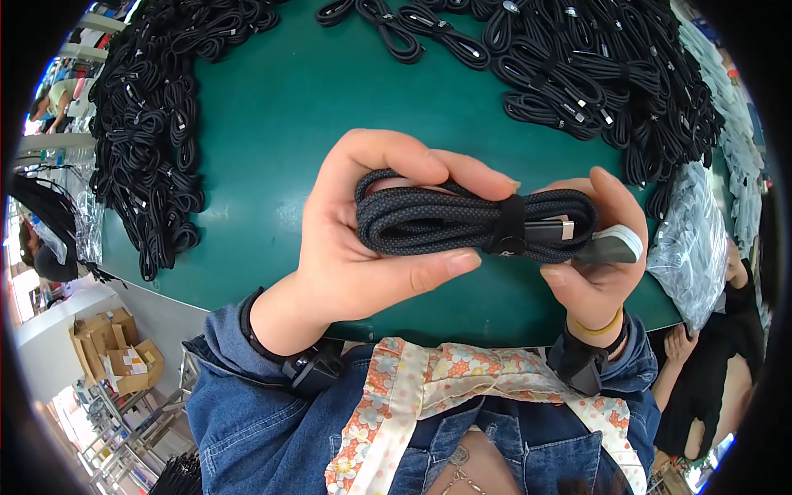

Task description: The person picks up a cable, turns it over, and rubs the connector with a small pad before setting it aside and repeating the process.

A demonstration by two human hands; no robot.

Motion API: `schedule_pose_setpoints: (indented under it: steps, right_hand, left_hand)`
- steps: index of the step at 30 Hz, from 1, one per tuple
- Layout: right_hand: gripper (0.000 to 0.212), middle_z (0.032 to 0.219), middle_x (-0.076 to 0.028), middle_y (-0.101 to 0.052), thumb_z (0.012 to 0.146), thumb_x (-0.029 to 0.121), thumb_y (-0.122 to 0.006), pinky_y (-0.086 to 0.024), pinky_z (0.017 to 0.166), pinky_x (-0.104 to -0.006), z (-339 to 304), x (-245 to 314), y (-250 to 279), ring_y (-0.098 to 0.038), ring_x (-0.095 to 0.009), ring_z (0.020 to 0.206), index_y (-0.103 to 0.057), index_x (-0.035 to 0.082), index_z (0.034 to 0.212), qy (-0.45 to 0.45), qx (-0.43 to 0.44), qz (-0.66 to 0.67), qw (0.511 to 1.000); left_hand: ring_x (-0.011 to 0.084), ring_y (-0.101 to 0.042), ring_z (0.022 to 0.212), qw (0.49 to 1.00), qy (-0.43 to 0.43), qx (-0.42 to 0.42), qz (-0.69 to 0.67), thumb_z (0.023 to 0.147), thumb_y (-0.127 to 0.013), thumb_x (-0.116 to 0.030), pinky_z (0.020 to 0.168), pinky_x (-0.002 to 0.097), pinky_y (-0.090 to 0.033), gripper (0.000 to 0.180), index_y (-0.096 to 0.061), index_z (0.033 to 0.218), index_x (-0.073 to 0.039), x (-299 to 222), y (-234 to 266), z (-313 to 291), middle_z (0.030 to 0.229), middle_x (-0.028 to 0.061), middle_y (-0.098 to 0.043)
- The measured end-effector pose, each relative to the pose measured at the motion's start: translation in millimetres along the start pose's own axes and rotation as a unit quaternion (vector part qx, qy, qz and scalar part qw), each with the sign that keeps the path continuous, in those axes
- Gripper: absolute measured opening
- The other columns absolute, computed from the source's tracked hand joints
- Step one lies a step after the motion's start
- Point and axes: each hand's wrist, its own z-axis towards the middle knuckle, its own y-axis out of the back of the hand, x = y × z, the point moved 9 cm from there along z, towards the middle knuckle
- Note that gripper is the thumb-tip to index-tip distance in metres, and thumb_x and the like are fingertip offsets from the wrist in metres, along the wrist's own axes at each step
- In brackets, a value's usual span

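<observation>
A coiled black braided cable (437, 221) is held up over the green table, bound around its middle by a black strap (509, 225). My left hand (330, 239) is closed around the coil's left part, fingers over the top and thumb along the underside. At the other end, the fingers and thumb of my right hand (606, 285) close on the coil. A flat grey piece with a layered white end (615, 246) lies in the right palm; its kind I cannot make out. The cable's metal-tipped plug (551, 231) lies against the coil, right of the strap.
Heaps of similar coiled cables lie along the green table's (264, 107) left side (148, 140) and far right (569, 66). A clear plastic bag (691, 247) rests at the right edge, beside another person's arm (678, 355). Cardboard boxes (124, 359) stand lower left.
</observation>
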Motion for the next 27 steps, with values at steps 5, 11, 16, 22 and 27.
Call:
schedule_pose_setpoints:
  steps: [5, 11, 16, 22, 27]
  right_hand:
    - [0.044, 0.08, -0.013, -0.054, 0.063, 0.006, -0.067, -0.039, 0.053, -0.0196, -4, 0, 1, -0.051, -0.011, 0.064, -0.047, -0.008, 0.099, 0.005, 0.03, -0.068, 0.997]
    - [0.026, 0.06, -0.006, -0.054, 0.068, 0.015, -0.063, -0.039, 0.045, -0.019, -17, -32, 11, -0.049, -0.009, 0.049, -0.054, -0.006, 0.08, -0.237, -0.098, 0.092, 0.962]
    - [0.02, 0.061, -0.004, -0.055, 0.069, 0.012, -0.062, -0.037, 0.043, -0.0182, -18, -33, 20, -0.049, -0.007, 0.05, -0.054, -0.004, 0.079, -0.243, -0.147, 0.083, 0.955]
    - [0.009, 0.055, -0.004, -0.053, 0.073, 0.009, -0.055, -0.033, 0.037, -0.0159, -12, -45, -26, -0.049, -0.005, 0.047, -0.054, 0.0, 0.077, -0.271, 0.227, -0.133, 0.926]
    - [0.015, 0.063, -0.005, -0.056, 0.076, 0.012, -0.053, -0.031, 0.038, -0.0176, -6, -44, 4, -0.044, -0.004, 0.043, -0.054, 0.002, 0.087, -0.334, 0.053, -0.084, 0.937]
  left_hand:
    - [0.0259, -0.056, 0.076, 0.996, 0.069, -0.034, 0.033, 0.068, -0.064, -0.018, 0.067, 0.0331, -0.048, 0.053, -0.032, 0.106, -0.001, 12, 11, -2, 0.086, 0.018, -0.053]
    - [0.016, -0.054, 0.056, 0.989, 0.145, -0.01, -0.03, 0.082, -0.038, -0.04, 0.051, 0.0234, -0.045, 0.05, -0.043, 0.102, 0.006, 27, 6, -9, 0.075, 0.0147, -0.054]
    - [0.0156, -0.054, 0.062, 0.978, 0.206, -0.019, -0.018, 0.084, -0.029, -0.044, 0.057, 0.0249, -0.044, 0.054, -0.046, 0.098, 0.005, 32, 10, -9, 0.077, 0.013, -0.054]
    - [0.0143, -0.05, 0.072, 0.956, 0.13, -0.259, -0.052, 0.085, -0.03, -0.04, 0.068, 0.0266, -0.038, 0.044, -0.049, 0.089, -0.001, 21, 83, 1, 0.079, 0.0077, -0.053]
    - [0.0133, -0.048, 0.07, 0.936, 0.116, -0.323, -0.074, 0.084, -0.033, -0.036, 0.067, 0.0266, -0.037, 0.036, -0.049, 0.084, -0.004, 14, 99, -6, 0.078, 0.0054, -0.051]
